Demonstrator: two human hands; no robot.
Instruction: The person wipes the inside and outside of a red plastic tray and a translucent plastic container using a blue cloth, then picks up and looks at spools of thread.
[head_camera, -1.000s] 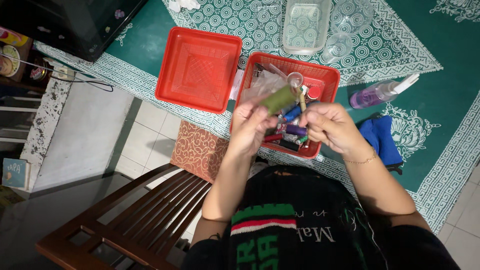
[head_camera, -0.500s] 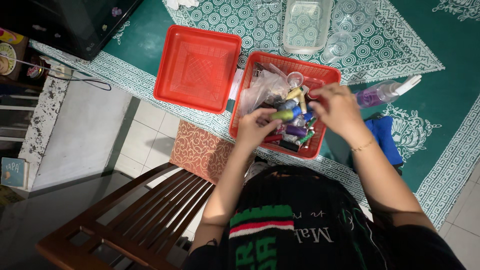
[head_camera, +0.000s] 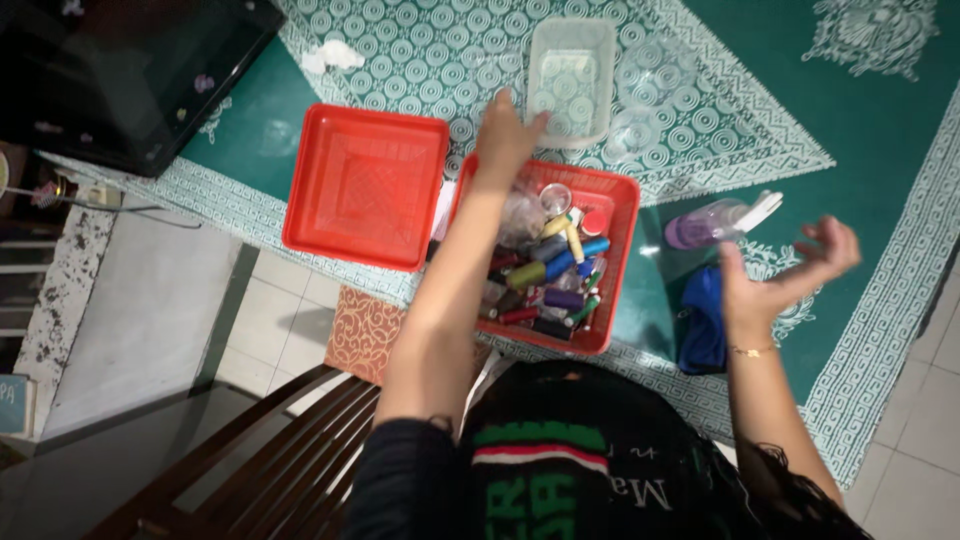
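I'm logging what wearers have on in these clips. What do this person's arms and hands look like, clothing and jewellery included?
Both forearms are bare. The right hand has a thin gold-coloured chain bracelet at the wrist. The left hand shows no ring or band. A dark sleeve covers the left upper arm; no gloves are worn.

Head camera looks steeply down, close over the table (head_camera: 880, 120)
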